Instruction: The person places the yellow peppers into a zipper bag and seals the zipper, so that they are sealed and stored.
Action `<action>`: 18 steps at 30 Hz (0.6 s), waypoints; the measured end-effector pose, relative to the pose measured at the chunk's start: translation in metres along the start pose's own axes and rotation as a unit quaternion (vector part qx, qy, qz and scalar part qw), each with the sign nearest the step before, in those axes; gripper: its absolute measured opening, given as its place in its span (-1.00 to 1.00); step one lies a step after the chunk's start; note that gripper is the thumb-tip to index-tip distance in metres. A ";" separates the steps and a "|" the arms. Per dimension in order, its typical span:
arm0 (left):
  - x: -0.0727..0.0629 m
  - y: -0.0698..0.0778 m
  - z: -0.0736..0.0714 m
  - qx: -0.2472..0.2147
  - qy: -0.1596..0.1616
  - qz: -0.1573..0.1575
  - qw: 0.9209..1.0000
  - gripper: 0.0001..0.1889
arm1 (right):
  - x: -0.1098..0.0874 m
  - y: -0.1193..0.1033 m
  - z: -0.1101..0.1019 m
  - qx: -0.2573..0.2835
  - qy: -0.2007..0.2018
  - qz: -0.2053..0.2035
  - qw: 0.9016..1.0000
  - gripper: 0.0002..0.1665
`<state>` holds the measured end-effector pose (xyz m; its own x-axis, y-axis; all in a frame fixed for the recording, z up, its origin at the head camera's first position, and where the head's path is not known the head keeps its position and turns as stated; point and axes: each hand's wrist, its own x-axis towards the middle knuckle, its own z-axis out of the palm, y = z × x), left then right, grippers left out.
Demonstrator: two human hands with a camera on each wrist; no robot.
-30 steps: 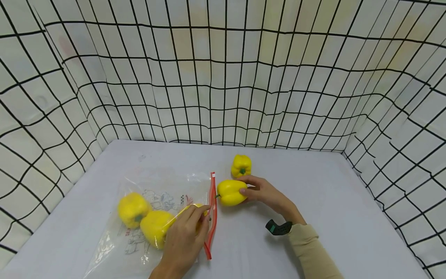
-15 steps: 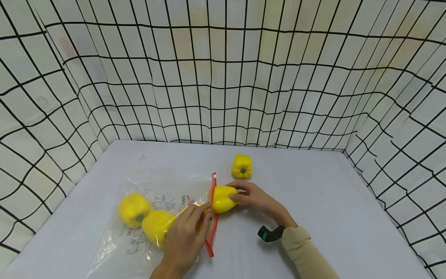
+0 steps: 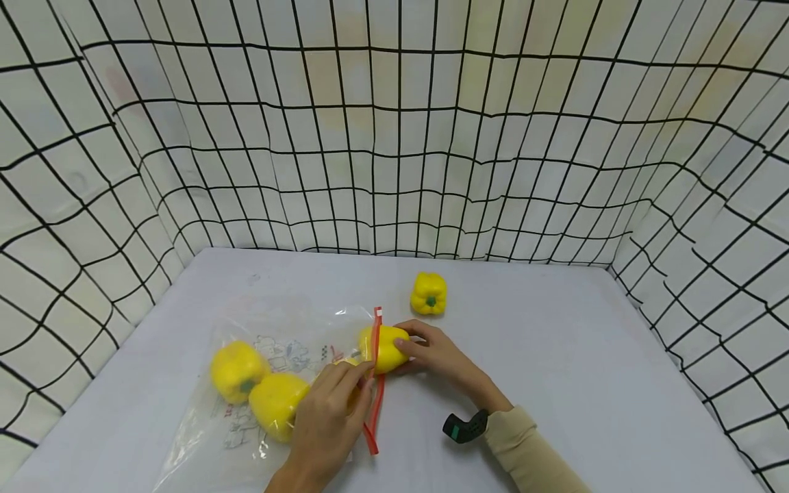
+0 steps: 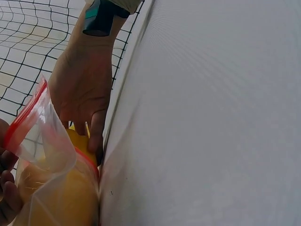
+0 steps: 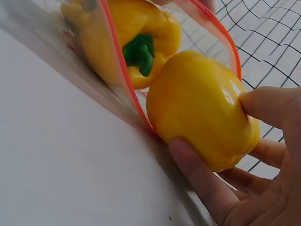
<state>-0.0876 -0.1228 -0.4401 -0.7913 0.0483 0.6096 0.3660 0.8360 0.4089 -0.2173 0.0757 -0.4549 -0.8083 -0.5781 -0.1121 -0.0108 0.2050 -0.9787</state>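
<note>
My left hand (image 3: pixel 329 418) pinches the red zip edge (image 3: pixel 374 411) of a clear zip bag (image 3: pixel 194 438) lying on the table, raising one side of its mouth. Between the thumb and fingers of my right hand (image 3: pixel 439 352) is a yellow bell pepper (image 3: pixel 391 350), part way through the bag's mouth. The right wrist view shows this pepper (image 5: pixel 202 108) lying against another yellow pepper (image 5: pixel 101 42) with a green stem inside the bag. Two more peppers, one at the left (image 3: pixel 237 370) and one nearer me (image 3: pixel 277 404), lie in the bag; my left hand partly hides its contents.
Another yellow bell pepper (image 3: pixel 428 293) stands on the white table (image 3: pixel 555 383), beyond my right hand. Black netting (image 3: pixel 394 150) over white walls encloses the table at the back and both sides. A black band device (image 3: pixel 465 426) sits at my right wrist.
My right hand has moved left, carrying the bell pepper from just outside the bag into its mouth. My left hand has stayed at the zip edge.
</note>
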 end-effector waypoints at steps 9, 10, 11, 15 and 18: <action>0.000 -0.001 0.000 0.008 0.002 0.000 1.000 -0.66 | 0.003 0.003 0.017 0.029 0.054 -0.017 0.998 -0.48; 0.000 -0.001 0.000 0.008 0.001 0.000 1.000 -0.66 | 0.003 0.003 0.019 0.034 0.059 -0.019 0.998 -0.49; 0.000 -0.001 0.000 0.007 0.001 0.002 1.000 -0.66 | 0.003 0.003 0.021 0.037 0.063 -0.021 0.997 -0.49; -0.001 -0.002 0.000 0.001 0.007 0.017 1.000 -0.66 | 0.003 0.002 0.028 0.041 0.068 -0.033 0.996 -0.49; -0.001 -0.003 0.000 -0.004 0.015 0.028 0.999 -0.66 | 0.002 0.001 0.031 0.032 0.059 -0.043 0.997 -0.49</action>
<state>-0.0882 -0.1255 -0.4417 -0.7546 0.0785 0.6514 0.4134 0.8278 0.3792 -0.2011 0.0505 -0.4616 -0.8692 -0.4944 -0.0103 -0.0484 0.1056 -0.9932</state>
